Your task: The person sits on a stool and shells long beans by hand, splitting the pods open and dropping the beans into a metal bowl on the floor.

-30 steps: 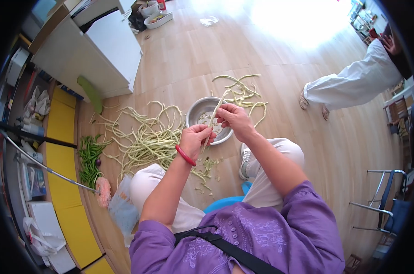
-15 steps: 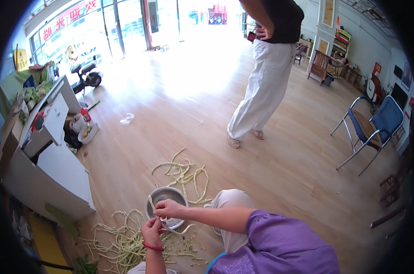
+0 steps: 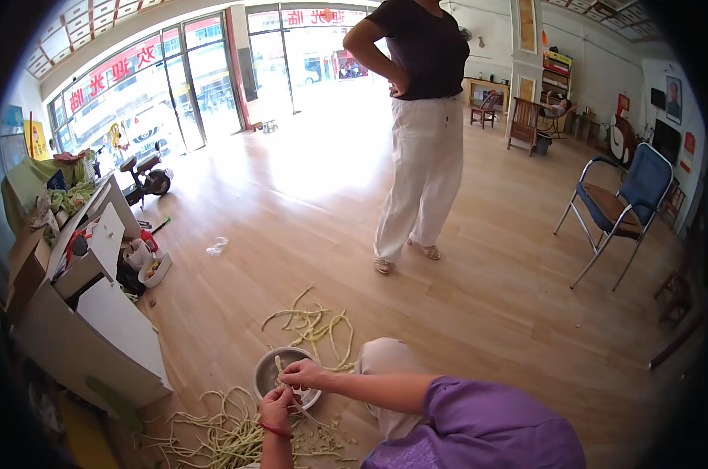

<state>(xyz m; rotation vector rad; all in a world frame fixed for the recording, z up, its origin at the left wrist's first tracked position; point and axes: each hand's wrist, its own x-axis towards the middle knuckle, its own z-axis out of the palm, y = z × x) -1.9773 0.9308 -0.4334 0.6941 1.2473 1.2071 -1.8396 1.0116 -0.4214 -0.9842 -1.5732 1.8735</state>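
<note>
My left hand [image 3: 276,409], with a red bracelet at the wrist, pinches a long green bean at the near side of a metal bowl [image 3: 261,376]. Just above it, my right hand [image 3: 304,375] has its fingers closed on the same long bean [image 3: 278,363]. One end of the bean points up over the bowl, and the other trails down to the right. To the left on the floor lies a tangled pile of long beans [image 3: 225,430]. Short broken bean pieces [image 3: 327,442] are scattered beside it. More whole beans [image 3: 315,322] lie beyond the bowl.
A person [image 3: 424,117] in white trousers stands ahead, hand on hip. A white cabinet [image 3: 119,313] with cluttered shelves is at the left. A blue chair [image 3: 643,187] stands at the right. Plastic film [image 3: 217,246] lies on the floor; a scooter [image 3: 147,180] is near the glass doors.
The view has tilted upward, showing more of the doors and the standing person. Both hands still hold a long bean at the bowl, its upper end now shorter above my fingers.
</note>
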